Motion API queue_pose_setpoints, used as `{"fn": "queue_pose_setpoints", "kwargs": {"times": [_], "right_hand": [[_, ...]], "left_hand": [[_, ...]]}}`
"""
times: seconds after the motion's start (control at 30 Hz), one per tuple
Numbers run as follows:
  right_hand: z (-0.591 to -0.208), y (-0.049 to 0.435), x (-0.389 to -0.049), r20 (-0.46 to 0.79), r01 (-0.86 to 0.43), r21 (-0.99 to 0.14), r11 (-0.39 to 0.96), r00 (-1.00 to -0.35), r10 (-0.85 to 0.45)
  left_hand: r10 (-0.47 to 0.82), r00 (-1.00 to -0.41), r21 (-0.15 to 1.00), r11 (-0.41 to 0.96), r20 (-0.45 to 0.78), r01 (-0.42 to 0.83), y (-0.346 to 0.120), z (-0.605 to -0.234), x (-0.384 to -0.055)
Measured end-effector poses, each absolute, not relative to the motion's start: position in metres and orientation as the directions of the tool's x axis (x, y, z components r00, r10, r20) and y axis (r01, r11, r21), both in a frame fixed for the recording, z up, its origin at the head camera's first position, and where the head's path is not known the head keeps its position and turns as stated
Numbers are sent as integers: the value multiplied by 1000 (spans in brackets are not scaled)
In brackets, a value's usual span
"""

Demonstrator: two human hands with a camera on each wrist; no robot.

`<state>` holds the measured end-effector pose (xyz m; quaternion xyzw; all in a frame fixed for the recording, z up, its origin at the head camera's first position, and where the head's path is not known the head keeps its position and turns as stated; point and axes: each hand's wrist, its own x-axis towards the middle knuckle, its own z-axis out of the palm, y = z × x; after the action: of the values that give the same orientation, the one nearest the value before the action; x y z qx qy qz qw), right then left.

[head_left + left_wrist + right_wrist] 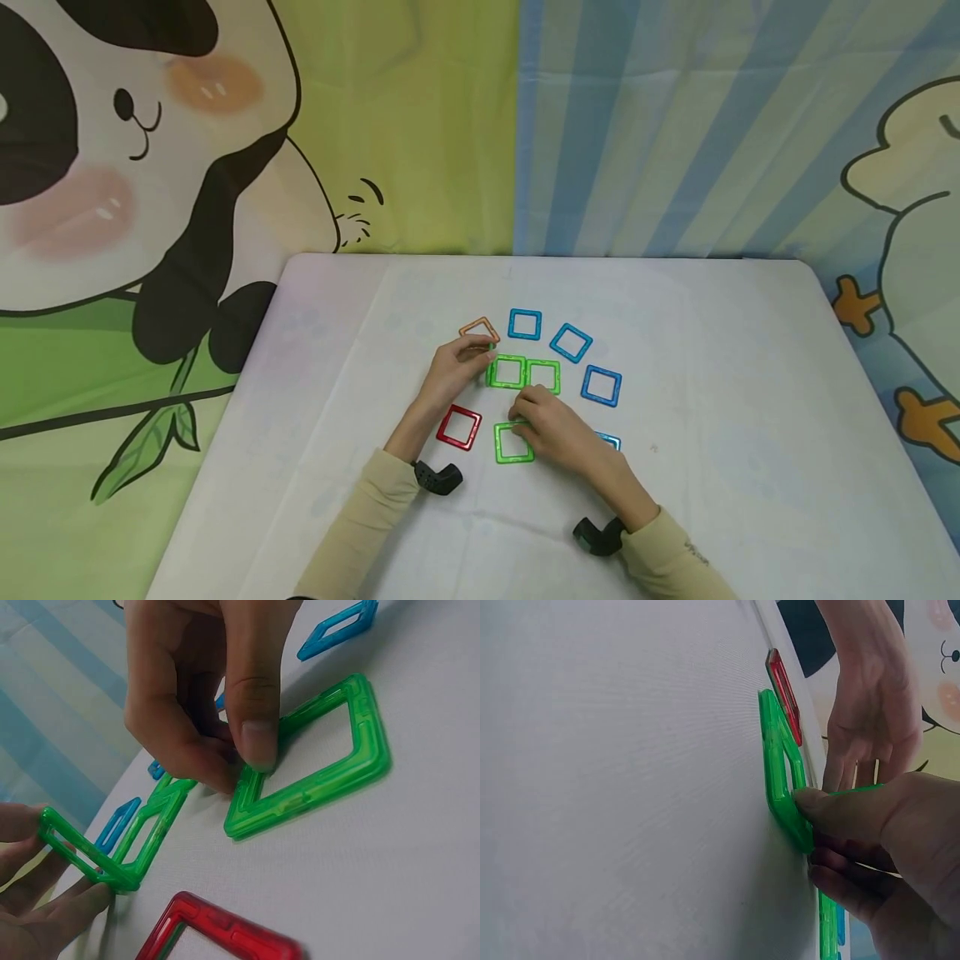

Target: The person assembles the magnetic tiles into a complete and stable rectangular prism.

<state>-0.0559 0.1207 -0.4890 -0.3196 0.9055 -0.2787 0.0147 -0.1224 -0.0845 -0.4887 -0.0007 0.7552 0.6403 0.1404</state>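
My left hand (459,367) holds a green square magnetic tile (90,853) raised on edge at the left end of two flat, joined green tiles (527,375). In the left wrist view its lower edge meets the nearest flat tile. Closer to the front, my right hand (558,429) pinches another green tile (514,460) by one side, thumb on its frame. That tile is tilted in the right wrist view; whether it still touches the table cannot be told.
A red tile (454,445) lies left of the front green tile. Beyond the left hand is a partly covered orange tile (472,322). Blue tiles (525,337) curve around the back and right; one blue tile (613,440) is half hidden by the right hand. All lie on a white-covered table (750,375).
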Motion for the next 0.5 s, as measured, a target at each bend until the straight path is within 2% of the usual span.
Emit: {"fn": "queue_pose_setpoints", "kwargs": {"times": [0.5], "right_hand": [[-488, 119, -55, 138, -559, -470, 683, -811, -569]], "left_hand": [[180, -960, 966, 185, -212, -179, -85, -489, -122]]}}
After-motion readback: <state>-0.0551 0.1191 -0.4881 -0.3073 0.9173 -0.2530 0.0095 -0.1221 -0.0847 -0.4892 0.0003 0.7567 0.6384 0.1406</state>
